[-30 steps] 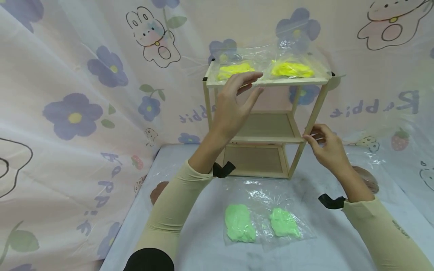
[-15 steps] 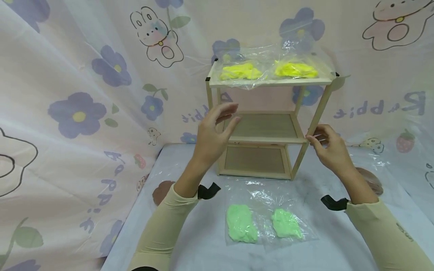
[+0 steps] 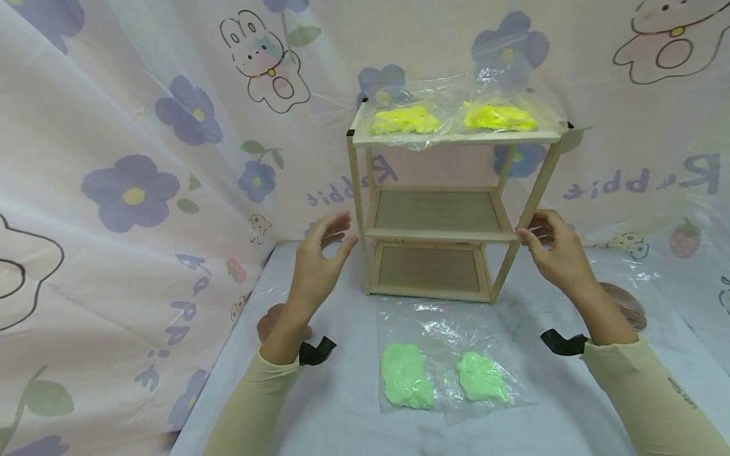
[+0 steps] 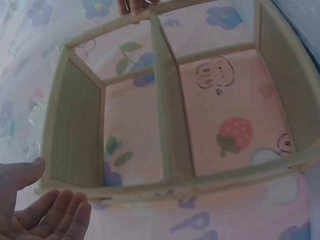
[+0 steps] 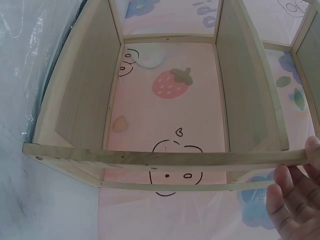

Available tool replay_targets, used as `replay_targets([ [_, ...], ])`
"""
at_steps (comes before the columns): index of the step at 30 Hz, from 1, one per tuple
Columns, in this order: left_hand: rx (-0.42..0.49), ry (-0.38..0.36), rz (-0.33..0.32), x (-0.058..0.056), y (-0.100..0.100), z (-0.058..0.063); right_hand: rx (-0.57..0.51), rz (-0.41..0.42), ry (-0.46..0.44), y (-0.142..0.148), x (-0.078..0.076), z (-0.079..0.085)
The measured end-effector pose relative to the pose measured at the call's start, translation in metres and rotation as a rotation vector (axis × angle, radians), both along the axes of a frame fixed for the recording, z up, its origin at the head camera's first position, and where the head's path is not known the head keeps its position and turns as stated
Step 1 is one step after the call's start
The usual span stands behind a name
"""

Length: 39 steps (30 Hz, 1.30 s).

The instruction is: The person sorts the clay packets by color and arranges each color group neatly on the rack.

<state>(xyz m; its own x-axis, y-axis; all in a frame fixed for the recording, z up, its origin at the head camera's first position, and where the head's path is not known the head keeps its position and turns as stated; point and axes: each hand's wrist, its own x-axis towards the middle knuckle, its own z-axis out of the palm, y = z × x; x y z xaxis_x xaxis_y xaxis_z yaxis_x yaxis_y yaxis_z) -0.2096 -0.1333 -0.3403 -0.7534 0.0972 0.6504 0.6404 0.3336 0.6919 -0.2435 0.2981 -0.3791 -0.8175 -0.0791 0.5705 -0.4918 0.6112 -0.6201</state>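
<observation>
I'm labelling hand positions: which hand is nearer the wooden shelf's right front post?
Right. The right hand grips the right front post beside the middle board; the left hand is at the opposite side, near the left front post.

Upright three-tier pale wooden rack (image 3: pixel 439 214)

Head view: evenly bright to me
Worktop (image 3: pixel 342 411): soft, faint shadows
Clear plastic (image 3: pixel 436 328): small white glare
My wrist views: dimmer, hazy; shelf (image 4: pixel 170 100) edges bowed
</observation>
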Motion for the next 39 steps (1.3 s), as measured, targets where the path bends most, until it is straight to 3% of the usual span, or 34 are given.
replay_targets([
  [12,-0.111,-0.203,0.157,0.013,-0.053,-0.045,0.0,-0.006,-0.013,0.003,0.002,-0.001],
  [21,-0.195,-0.381,0.221,0.022,-0.084,-0.075,-0.014,0.0,-0.009,0.002,0.004,0.002],
  [29,-0.264,-0.494,0.273,0.038,-0.114,-0.1,-0.013,0.013,-0.015,-0.001,0.002,0.0],
  [39,-0.346,-0.598,0.334,0.056,-0.138,-0.12,-0.007,0.016,0.027,0.0,0.0,-0.001],
])
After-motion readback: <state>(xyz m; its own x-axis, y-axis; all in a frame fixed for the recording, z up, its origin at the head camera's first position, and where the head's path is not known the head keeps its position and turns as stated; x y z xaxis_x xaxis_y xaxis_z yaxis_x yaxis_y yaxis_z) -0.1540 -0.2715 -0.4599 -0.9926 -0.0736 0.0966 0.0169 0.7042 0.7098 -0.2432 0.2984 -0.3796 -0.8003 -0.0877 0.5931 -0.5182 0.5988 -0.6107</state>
